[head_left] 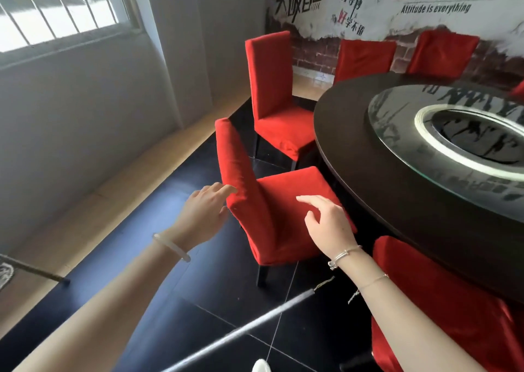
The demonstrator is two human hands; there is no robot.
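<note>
My left grip (204, 215) was spread and relaxed. Its fingertips touched the near top corner of the red-covered dining chair (292, 184) and pinched nothing. My right grip (329, 224) was also spread, with the fingers straight and the thumb apart, above the near edge of the seat. I could not tell whether it rested on the fabric or hung just over it.

The chair stood on the dark tiled floor (170, 300), just beside the round bench (354, 144), with its seat turned toward the bench rim and its back toward the wall under the window. From where I stood, the top edge of the backrest ran away from me, and my left grip was at its near end. The seat lay to the right of the backrest, under my right grip.

I judged the left grip the nearer one for taking the backrest, and the right one better placed to steady or push the seat. Any slide toward the bench would go rightward. Another red chair (272, 88) stood beyond, well apart.
</note>
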